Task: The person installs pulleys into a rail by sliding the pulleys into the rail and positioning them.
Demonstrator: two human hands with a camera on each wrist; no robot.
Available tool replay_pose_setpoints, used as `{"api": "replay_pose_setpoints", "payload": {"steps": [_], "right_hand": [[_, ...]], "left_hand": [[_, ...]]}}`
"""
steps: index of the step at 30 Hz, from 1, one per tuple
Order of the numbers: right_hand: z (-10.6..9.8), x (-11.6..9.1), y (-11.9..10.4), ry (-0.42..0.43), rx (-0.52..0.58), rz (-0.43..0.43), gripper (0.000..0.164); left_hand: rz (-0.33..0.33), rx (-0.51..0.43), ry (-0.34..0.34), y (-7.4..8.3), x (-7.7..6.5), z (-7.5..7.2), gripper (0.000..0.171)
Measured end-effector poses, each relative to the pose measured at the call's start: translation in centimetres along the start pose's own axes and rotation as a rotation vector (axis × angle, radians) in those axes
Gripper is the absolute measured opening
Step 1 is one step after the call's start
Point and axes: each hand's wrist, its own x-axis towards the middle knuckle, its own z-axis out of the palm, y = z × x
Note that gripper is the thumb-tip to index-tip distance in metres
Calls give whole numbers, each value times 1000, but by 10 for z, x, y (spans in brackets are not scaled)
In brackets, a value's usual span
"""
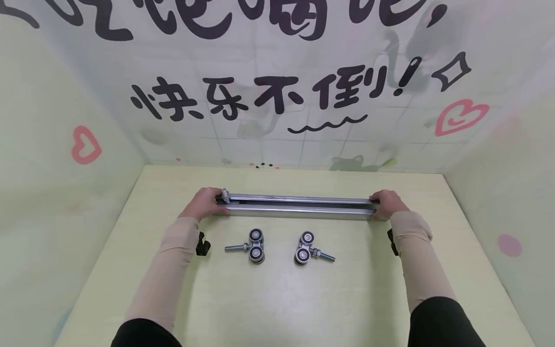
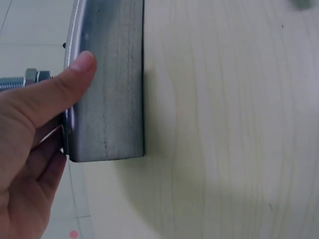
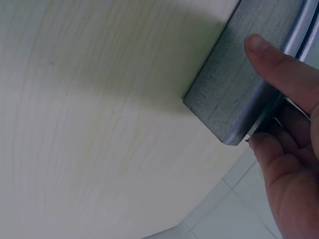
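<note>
A long silver metal channel rail (image 1: 295,210) lies crosswise at the far part of the table, its slot facing up. My left hand (image 1: 202,204) grips its left end, the thumb (image 2: 79,69) on the near side wall. My right hand (image 1: 389,203) holds the right end the same way, its thumb (image 3: 264,52) against the side wall in the right wrist view. A threaded bolt with a nut (image 2: 31,77) sticks up from the slot beside my left hand. Nearer to me lie two roller trolleys, the left one (image 1: 256,246) and the right one (image 1: 305,247), each with a threaded stud.
The pale wood-grain table (image 1: 277,303) is closed in by a printed back wall (image 1: 269,130) and side walls (image 1: 47,202). Black wrist camera mounts (image 1: 202,244) sit at both wrists, below the pinkish sleeves (image 1: 160,274).
</note>
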Motion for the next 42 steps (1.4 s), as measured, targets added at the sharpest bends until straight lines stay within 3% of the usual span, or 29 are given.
{"api": "replay_pose_setpoints", "payload": {"steps": [5,9,12,16,21,27,33,42], "right_hand": [[0,-2,0,-4,-7,-24,62],[-2,-8,-4,-32,-60,-66,63],[-6,-15,-16,-30,-76,-102,67],[-5,-30,-46,28,10,-174,61],[18,-56,-81,92,63,-315,45],[51,-81,-103,36,101,-369,41],[74,-89,-108,27,109,-374,36],[93,-91,-104,28,130,-396,14]], "left_hand": [[-84,-8,2,4,0,-1,57],[-110,-37,1,7,0,0,60],[-132,-56,0,8,-1,0,64],[-154,-54,5,7,-2,2,66],[-145,-45,14,7,-2,2,66],[-135,-43,5,7,0,0,63],[-144,-40,4,6,0,0,64],[-167,-46,2,8,1,1,67]]}}
